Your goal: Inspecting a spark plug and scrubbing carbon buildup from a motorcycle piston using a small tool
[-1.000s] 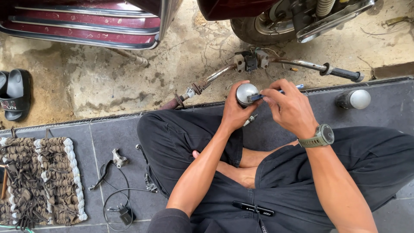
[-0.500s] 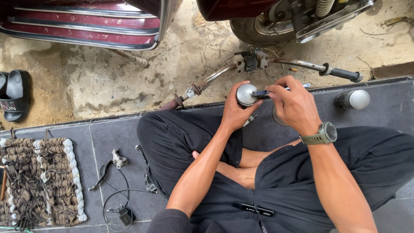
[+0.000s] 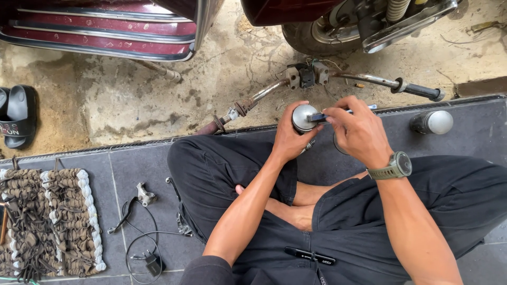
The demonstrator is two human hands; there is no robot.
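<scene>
Your right hand (image 3: pixel 359 132) has slid slightly lower over the round chrome part (image 3: pixel 304 117), fingers still pinched on a thin blue-handled tool (image 3: pixel 318 117) whose tip is hidden against the metal. Your left hand (image 3: pixel 292 138) cups that part from below, above your crossed legs near the tiled floor's (image 3: pixel 100 174) far edge. One grey cylinder (image 3: pixel 433 122) lies at your right; one brake lever (image 3: pixel 138 198) at your left.
</scene>
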